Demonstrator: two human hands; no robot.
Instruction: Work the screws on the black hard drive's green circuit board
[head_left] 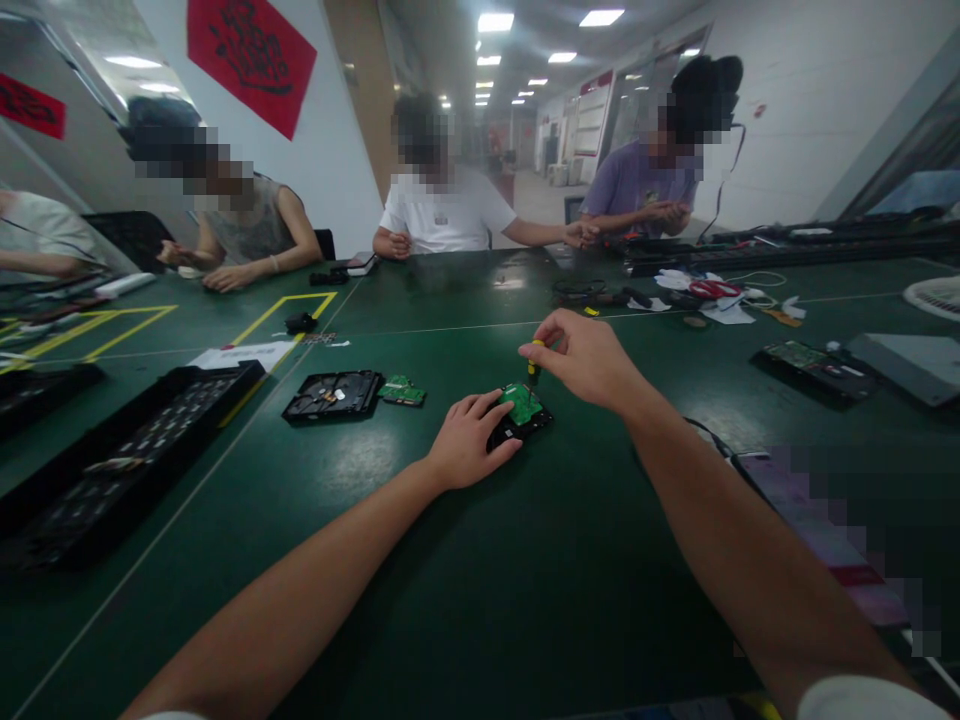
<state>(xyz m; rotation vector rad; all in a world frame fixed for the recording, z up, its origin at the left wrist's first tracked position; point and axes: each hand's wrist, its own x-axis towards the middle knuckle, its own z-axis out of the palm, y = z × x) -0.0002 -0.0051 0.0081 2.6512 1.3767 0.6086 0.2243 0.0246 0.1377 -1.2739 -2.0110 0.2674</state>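
A black hard drive (525,424) with a green circuit board (520,403) on top lies on the green table (480,560). My left hand (469,440) rests on the drive's left side, fingers laid over it and pressing it down. Just above the drive, my right hand (589,358) pinches the yellow-handled screwdriver (534,364), which stands upright with its tip on the circuit board.
Another opened drive (332,394) and a loose green board (402,391) lie to the left. A long black tray (112,460) runs along the left edge. More drive parts (814,365) sit at the right. Three people sit at the table's far side, a fourth sleeve at far left.
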